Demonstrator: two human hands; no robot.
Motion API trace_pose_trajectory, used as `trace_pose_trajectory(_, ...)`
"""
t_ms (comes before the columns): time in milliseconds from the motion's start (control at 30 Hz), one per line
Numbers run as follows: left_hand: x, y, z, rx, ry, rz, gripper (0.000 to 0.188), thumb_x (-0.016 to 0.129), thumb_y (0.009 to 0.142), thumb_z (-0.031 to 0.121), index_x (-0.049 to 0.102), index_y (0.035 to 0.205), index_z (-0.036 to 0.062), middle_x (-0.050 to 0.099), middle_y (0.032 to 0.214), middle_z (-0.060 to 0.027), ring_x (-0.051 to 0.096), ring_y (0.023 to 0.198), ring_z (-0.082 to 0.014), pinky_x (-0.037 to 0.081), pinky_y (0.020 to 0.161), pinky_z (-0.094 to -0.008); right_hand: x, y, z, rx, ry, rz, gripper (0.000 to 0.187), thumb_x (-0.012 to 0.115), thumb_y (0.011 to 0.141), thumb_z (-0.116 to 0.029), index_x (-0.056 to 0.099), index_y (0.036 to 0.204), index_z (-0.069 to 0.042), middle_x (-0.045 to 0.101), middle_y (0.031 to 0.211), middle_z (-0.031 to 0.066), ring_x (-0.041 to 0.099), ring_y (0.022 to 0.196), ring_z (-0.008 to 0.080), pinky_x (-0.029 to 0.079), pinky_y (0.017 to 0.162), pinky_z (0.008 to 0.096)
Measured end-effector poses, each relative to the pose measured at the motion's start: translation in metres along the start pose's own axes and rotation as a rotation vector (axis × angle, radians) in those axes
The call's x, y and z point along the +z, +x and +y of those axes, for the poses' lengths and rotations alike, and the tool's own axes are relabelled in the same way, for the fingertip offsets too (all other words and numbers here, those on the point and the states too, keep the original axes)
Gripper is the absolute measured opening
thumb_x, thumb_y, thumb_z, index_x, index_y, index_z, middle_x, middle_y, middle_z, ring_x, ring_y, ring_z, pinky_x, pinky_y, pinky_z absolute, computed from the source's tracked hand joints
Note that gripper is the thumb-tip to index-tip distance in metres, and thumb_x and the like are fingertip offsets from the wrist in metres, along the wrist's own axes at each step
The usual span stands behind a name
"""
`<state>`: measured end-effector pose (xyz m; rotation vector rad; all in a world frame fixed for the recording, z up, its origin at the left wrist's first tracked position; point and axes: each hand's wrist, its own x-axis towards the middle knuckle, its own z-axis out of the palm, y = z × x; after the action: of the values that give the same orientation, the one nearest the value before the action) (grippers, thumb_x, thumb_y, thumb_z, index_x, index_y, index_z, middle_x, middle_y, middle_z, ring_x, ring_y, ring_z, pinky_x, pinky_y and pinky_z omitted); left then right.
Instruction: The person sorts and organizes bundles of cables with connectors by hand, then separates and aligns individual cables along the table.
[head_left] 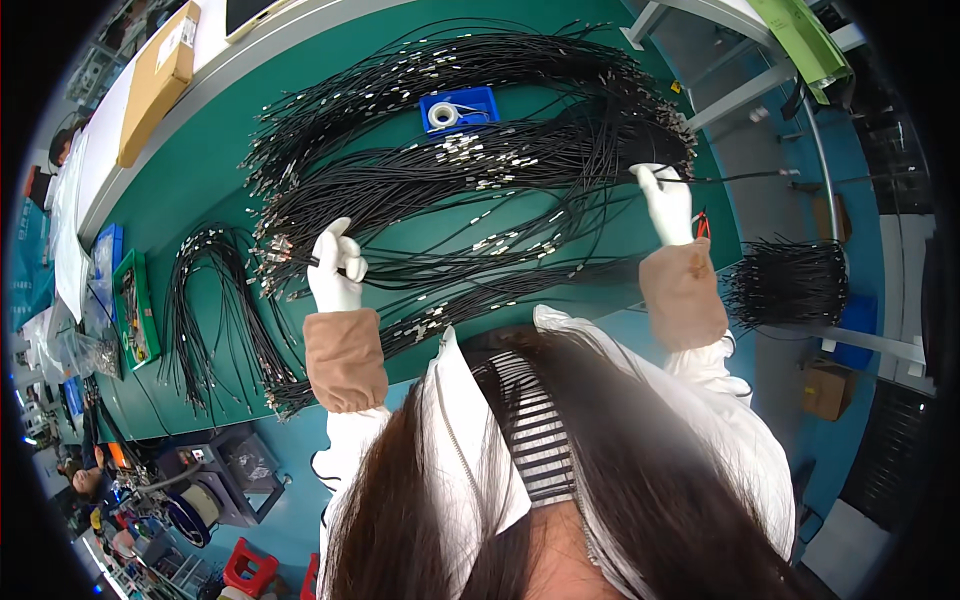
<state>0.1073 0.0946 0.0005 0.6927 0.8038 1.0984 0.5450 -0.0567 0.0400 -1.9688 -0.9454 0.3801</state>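
Left hand [336, 268], white-gloved, closed around one end of black cable [470, 262]; right hand [668, 203] pinched shut on its other end. Cable held stretched above green table [200, 180], over spread black cable bundles [470, 160]. Blue tape tray [459, 108] beyond; separate bundle [215, 310] at left.

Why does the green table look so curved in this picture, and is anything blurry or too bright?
In the head view, the fisheye lens bends the green table and leaves black corners; lighting is even and soft, with little shadow under the black cables; the left hand and right hand in white gloves look sharp; the dark hair at the bottom is close and soft; no strong glare.
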Motion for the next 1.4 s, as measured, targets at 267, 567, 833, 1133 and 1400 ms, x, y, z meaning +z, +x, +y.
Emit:
trace_pose_trajectory(267, -0.046, -0.005, -0.012, -0.002, -0.151, 0.176, 0.036, 0.054, 0.092, 0.03, 0.052, 0.112, 0.0, 0.05, 0.065, 0.0, 0.033, 0.048, -0.008, 0.028, 0.047, -0.0234, -0.012, 0.008, 0.0, 0.123, 0.405, -0.043, 0.027, 0.056, 0.091, -0.02, 0.063, 0.101, 0.004, 0.065, 0.091, 0.011, 0.063, 0.074, 0.0143, 0.053, 0.069, 0.0251)
trace_pose_trajectory(567, -0.088, -0.004, -0.052, -0.012, -0.372, 0.244, 0.023, 0.062, 0.087, 0.017, 0.056, 0.108, 0.0085, 0.058, 0.081, -0.0004, 0.054, 0.073, -0.0141, 0.049, 0.074, -0.0323, -0.036, 0.022, -0.042, 0.065, 0.366, 0.219, 0.025, 0.055, 0.091, -0.019, 0.063, 0.098, 0.004, 0.067, 0.087, 0.0131, 0.066, 0.074, 0.0175, 0.052, 0.072, 0.0258)
trace_pose_trajectory(833, -0.084, -0.002, -0.072, -0.054, -0.468, 0.209, 0.019, 0.063, 0.086, 0.018, 0.056, 0.102, 0.0095, 0.058, 0.082, -0.0003, 0.055, 0.077, -0.0163, 0.049, 0.081, -0.036, -0.062, 0.036, -0.052, -0.143, 0.216, 0.362, 0.026, 0.054, 0.091, -0.021, 0.063, 0.1, 0.002, 0.067, 0.091, 0.0106, 0.065, 0.079, 0.0132, 0.05, 0.075, 0.0241)
trace_pose_trajectory(1133, -0.088, 0.0, -0.092, -0.216, -0.492, 0.248, 0.011, 0.061, 0.087, 0.019, 0.061, 0.093, 0.0092, 0.062, 0.089, -0.0039, 0.059, 0.089, -0.0207, 0.05, 0.086, -0.0402, -0.071, 0.039, -0.073, -0.076, 0.431, 0.185, 0.024, 0.058, 0.09, -0.019, 0.062, 0.1, 0.002, 0.065, 0.087, 0.0111, 0.065, 0.078, 0.017, 0.052, 0.076, 0.0255)
trace_pose_trajectory(1400, -0.086, -0.002, -0.096, -0.178, -0.528, 0.225, 0.012, 0.062, 0.087, 0.019, 0.059, 0.093, 0.0088, 0.061, 0.084, -0.0015, 0.059, 0.083, -0.0184, 0.048, 0.086, -0.0377, -0.083, 0.051, -0.086, -0.178, 0.528, 0.365, 0.028, 0.057, 0.091, -0.02, 0.059, 0.104, 0.004, 0.063, 0.095, 0.0128, 0.063, 0.086, 0.0169, 0.052, 0.08, 0.026)
